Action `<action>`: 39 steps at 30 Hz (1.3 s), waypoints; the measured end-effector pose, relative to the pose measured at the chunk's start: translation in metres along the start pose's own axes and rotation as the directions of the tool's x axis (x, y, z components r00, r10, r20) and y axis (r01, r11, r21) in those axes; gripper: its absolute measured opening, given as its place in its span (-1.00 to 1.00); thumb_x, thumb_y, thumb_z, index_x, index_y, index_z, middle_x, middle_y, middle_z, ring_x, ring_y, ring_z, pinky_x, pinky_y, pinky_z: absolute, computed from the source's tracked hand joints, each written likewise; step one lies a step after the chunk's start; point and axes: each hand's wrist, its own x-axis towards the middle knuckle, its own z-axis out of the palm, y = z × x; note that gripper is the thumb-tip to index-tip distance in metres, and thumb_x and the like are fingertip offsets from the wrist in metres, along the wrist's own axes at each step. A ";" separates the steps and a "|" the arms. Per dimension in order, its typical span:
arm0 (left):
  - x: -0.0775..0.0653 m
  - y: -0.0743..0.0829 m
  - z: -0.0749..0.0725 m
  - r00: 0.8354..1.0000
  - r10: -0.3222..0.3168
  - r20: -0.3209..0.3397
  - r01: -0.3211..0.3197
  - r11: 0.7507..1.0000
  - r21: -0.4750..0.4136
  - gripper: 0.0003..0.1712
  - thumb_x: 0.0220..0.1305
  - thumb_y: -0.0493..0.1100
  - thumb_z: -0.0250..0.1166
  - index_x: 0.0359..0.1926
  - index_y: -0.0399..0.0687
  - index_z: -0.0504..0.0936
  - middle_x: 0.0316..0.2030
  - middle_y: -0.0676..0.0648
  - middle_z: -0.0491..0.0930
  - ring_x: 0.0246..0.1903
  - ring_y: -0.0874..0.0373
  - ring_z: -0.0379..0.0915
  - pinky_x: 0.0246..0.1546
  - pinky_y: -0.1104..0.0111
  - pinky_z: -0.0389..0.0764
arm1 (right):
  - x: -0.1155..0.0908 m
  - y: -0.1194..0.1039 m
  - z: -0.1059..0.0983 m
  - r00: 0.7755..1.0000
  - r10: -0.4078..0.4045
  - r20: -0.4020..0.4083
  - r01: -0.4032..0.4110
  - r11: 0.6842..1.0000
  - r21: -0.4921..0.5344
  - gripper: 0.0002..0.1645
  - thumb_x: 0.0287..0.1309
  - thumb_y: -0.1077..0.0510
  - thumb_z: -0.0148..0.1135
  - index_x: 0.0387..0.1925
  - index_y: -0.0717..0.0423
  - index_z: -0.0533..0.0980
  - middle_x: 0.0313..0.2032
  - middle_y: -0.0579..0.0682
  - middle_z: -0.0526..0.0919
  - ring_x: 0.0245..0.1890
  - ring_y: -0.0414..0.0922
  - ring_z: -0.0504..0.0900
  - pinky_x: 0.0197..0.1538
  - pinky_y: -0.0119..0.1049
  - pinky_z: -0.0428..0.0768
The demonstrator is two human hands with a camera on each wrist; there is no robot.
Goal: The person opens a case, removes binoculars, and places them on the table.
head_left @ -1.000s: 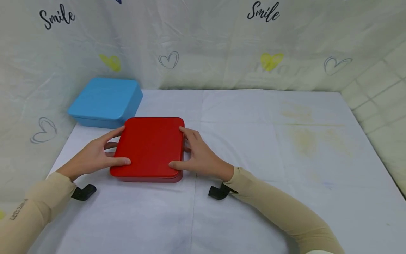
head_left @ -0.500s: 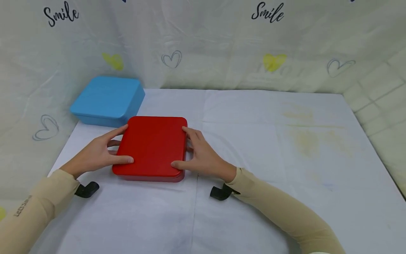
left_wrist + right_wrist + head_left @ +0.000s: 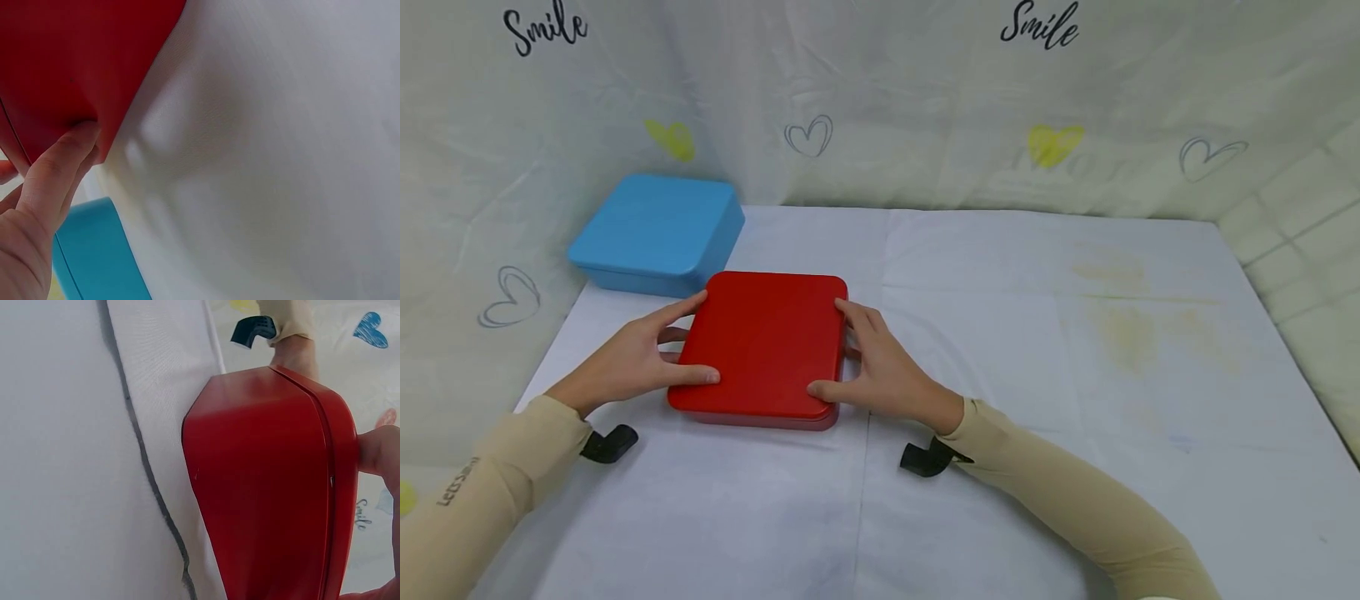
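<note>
A red lidded box (image 3: 763, 342) lies flat on the white-covered table, its lid on. My left hand (image 3: 625, 362) holds the box's left side, thumb on the lid near the front left corner and the other fingers along the side wall. On the opposite side, my right hand (image 3: 887, 367) grips the box with its thumb on the front right of the lid and its fingers at the right wall. In the left wrist view, fingertips of the left hand (image 3: 47, 187) press against the red wall. The right wrist view shows the seam between lid and base of the box (image 3: 269, 475).
A blue lidded box (image 3: 658, 225) sits behind and to the left of the red one, close to it. The white table cover (image 3: 1037, 350) has yellowish stains on the right. A printed curtain (image 3: 910, 108) hangs along the back and left.
The head view has shifted a little, so everything sits slightly farther right in it. Both hands keep their hold, and the red box has not visibly moved on the table.
</note>
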 end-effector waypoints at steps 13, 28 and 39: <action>0.001 0.002 0.003 0.999 0.030 -0.010 -0.031 0.999 -0.010 0.33 0.16 0.18 0.54 0.68 0.21 -0.19 0.60 -0.29 0.06 0.39 -0.35 0.34 0.05 0.03 0.77 | -0.004 0.002 -0.002 1.000 -0.007 -0.015 0.007 1.000 0.011 0.27 0.07 -0.10 0.53 0.63 -0.12 -0.05 0.54 -0.08 0.12 0.56 -0.10 0.20 0.40 -0.11 0.59; 0.001 0.007 0.007 1.000 0.019 -0.015 -0.018 1.000 0.007 0.36 0.12 0.21 0.55 0.68 0.19 -0.18 0.60 -0.29 0.07 0.39 -0.34 0.33 0.07 0.00 0.76 | -0.007 0.004 -0.005 1.000 -0.018 -0.007 0.018 0.999 0.027 0.27 0.08 -0.09 0.54 0.63 -0.13 -0.06 0.54 -0.08 0.12 0.57 -0.10 0.19 0.41 -0.11 0.58; -0.004 0.016 0.010 1.000 0.025 -0.005 -0.025 1.000 -0.012 0.35 0.14 0.20 0.54 0.68 0.18 -0.20 0.58 -0.30 0.10 0.40 -0.34 0.32 0.06 0.02 0.76 | -0.009 0.005 -0.006 1.000 -0.010 -0.021 0.011 0.999 0.031 0.26 0.07 -0.09 0.54 0.63 -0.11 -0.04 0.52 -0.10 0.15 0.55 -0.14 0.19 0.41 -0.12 0.58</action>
